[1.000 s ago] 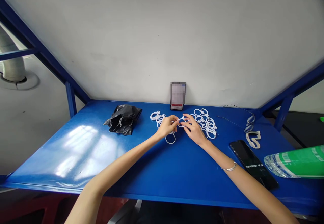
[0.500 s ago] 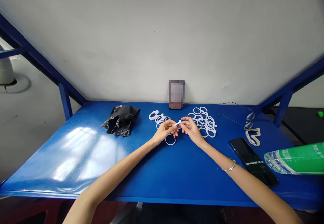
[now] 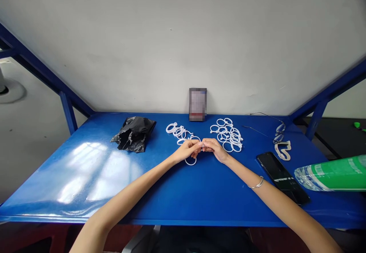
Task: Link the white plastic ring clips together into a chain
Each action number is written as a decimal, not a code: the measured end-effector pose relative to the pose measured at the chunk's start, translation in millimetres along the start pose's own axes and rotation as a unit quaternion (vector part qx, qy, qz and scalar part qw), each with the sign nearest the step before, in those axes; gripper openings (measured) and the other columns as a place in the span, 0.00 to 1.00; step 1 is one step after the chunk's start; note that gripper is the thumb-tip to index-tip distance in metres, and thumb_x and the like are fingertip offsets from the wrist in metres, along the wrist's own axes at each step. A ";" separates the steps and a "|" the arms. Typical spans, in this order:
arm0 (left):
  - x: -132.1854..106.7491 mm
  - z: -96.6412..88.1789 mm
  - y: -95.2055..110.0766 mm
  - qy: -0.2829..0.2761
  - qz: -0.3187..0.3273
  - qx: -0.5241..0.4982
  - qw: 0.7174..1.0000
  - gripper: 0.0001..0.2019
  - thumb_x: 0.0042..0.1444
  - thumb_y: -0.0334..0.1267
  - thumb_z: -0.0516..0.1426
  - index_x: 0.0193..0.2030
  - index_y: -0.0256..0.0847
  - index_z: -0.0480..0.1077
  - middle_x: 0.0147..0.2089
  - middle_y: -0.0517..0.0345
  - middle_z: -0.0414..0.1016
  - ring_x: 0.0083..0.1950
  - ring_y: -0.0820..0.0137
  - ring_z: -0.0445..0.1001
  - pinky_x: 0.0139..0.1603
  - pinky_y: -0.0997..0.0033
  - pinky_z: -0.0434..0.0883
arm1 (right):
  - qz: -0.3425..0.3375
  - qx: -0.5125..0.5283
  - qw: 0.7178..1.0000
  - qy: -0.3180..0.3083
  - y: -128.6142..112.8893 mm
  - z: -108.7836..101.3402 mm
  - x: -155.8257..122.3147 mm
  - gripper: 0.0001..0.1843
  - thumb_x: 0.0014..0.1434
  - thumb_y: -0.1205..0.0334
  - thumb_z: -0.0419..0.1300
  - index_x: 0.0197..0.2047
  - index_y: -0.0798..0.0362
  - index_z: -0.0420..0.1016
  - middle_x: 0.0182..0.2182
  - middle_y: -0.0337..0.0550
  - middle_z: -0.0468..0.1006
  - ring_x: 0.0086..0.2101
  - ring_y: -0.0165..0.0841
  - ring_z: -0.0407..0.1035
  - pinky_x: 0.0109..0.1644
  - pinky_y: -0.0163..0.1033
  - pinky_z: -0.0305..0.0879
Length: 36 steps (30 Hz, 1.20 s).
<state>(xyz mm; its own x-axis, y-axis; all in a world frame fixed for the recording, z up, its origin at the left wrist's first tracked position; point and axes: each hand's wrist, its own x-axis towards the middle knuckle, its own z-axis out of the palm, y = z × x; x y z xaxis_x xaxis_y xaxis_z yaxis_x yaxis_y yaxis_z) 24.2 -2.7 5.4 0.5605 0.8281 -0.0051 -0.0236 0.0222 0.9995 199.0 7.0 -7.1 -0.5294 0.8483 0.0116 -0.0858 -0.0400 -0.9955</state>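
Observation:
My left hand (image 3: 187, 150) and my right hand (image 3: 215, 149) meet fingertip to fingertip over the blue table (image 3: 183, 192), both pinching one small white plastic ring (image 3: 201, 144). Another white ring (image 3: 190, 161) lies flat on the table just under my left hand. A cluster of several white rings (image 3: 178, 131) lies behind my left hand. A bigger pile of white rings (image 3: 228, 134) lies behind my right hand. A bracelet sits on my right wrist.
A crumpled black plastic bag (image 3: 134, 134) lies at the back left. A small card (image 3: 197, 104) leans on the wall. At the right are a black phone (image 3: 281, 176), glasses (image 3: 278, 132), a white clip-like piece (image 3: 283, 150) and a lying green-labelled bottle (image 3: 331, 173).
Both hands drew slightly nearer to me and lower, closing together on the ring. The view shifted a little to the right.

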 end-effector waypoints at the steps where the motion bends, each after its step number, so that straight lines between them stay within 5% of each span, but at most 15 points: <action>1: -0.3 0.1 -0.1 -0.007 0.002 0.009 1.000 0.26 0.55 0.61 0.53 0.25 0.35 0.65 0.19 0.65 0.59 0.19 0.79 0.61 0.21 0.77 0.58 | 0.000 -0.005 1.000 -0.004 -0.2 0.3 -0.3 0.20 0.55 0.47 0.56 0.23 0.54 0.67 0.20 0.37 0.65 0.21 0.27 0.52 0.25 0.34 0.45; 7: -0.4 0.2 -1.2 -0.035 -0.006 0.044 0.998 0.26 0.56 0.59 0.52 0.25 0.35 0.71 0.15 0.64 0.57 0.20 0.78 0.56 0.24 0.75 0.56 | -0.015 -0.028 0.999 -0.012 -3.7 4.6 -1.4 0.23 0.54 0.47 0.55 0.16 0.52 0.56 0.16 0.34 0.54 0.21 0.27 0.46 0.26 0.36 0.43; 17: 8.2 10.8 -10.3 -0.007 0.008 -0.125 0.992 0.31 0.51 0.58 0.57 0.12 0.40 0.46 0.15 0.67 0.44 0.19 0.78 0.51 0.23 0.72 0.54 | -0.009 0.078 0.996 0.030 -3.4 5.9 2.1 0.27 0.53 0.49 0.54 0.13 0.50 0.45 0.13 0.31 0.44 0.18 0.26 0.40 0.24 0.36 0.44; 21: 3.0 3.9 -8.1 0.014 0.027 -0.037 0.999 0.28 0.53 0.57 0.56 0.14 0.39 0.53 0.17 0.64 0.52 0.21 0.77 0.53 0.25 0.72 0.55 | -0.024 0.024 0.999 0.037 -3.5 8.1 0.1 0.22 0.56 0.51 0.53 0.15 0.52 0.58 0.15 0.35 0.56 0.19 0.28 0.50 0.26 0.36 0.50; 24: -4.0 -0.6 -1.5 0.065 0.050 0.081 0.993 0.25 0.56 0.55 0.54 0.18 0.37 0.59 0.19 0.63 0.57 0.23 0.77 0.55 0.26 0.74 0.55 | -0.072 -0.077 0.993 0.049 -6.7 9.7 -3.4 0.16 0.58 0.51 0.53 0.28 0.53 0.71 0.26 0.41 0.70 0.23 0.30 0.60 0.28 0.37 0.57; 26: -7.6 -1.9 2.2 0.106 0.080 0.157 0.979 0.23 0.57 0.53 0.54 0.20 0.37 0.59 0.20 0.63 0.58 0.24 0.77 0.56 0.26 0.74 0.55 | -0.132 -0.191 0.968 0.091 -9.4 8.1 -4.9 0.13 0.60 0.53 0.53 0.36 0.52 0.73 0.36 0.44 0.73 0.27 0.32 0.65 0.31 0.39 0.62; 29: -9.9 -4.5 2.9 0.178 0.135 0.286 0.932 0.20 0.59 0.50 0.53 0.22 0.38 0.61 0.22 0.61 0.61 0.25 0.75 0.59 0.28 0.74 0.58 | -0.197 -0.411 0.872 0.179 -10.4 -1.2 -3.9 0.12 0.62 0.61 0.51 0.43 0.51 0.74 0.43 0.48 0.73 0.39 0.40 0.68 0.45 0.46 0.64; 32: -9.4 -10.6 -2.0 0.229 0.156 0.411 0.869 0.16 0.60 0.48 0.52 0.28 0.39 0.66 0.28 0.57 0.67 0.31 0.71 0.65 0.33 0.74 0.63 | -0.187 -0.571 0.766 0.231 -6.5 -15.6 -0.4 0.16 0.62 0.67 0.49 0.49 0.53 0.72 0.46 0.52 0.73 0.49 0.48 0.62 0.54 0.55 0.56; 36: -7.6 -18.2 -8.6 0.242 0.143 0.523 0.804 0.14 0.60 0.49 0.53 0.37 0.40 0.69 0.37 0.51 0.69 0.41 0.65 0.69 0.35 0.73 0.66 | -0.172 -0.651 0.697 0.246 -0.6 -29.9 1.7 0.15 0.61 0.70 0.49 0.48 0.54 0.73 0.45 0.53 0.74 0.49 0.49 0.61 0.57 0.60 0.51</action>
<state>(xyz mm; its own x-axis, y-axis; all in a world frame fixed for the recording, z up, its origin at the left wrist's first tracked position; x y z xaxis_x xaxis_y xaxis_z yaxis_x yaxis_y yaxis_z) 5.1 1.0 -3.7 0.2623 0.8418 0.4717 0.7572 -0.4826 0.4402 223.4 24.3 -9.3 -0.2861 0.7802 0.5562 0.8723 0.4523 -0.1857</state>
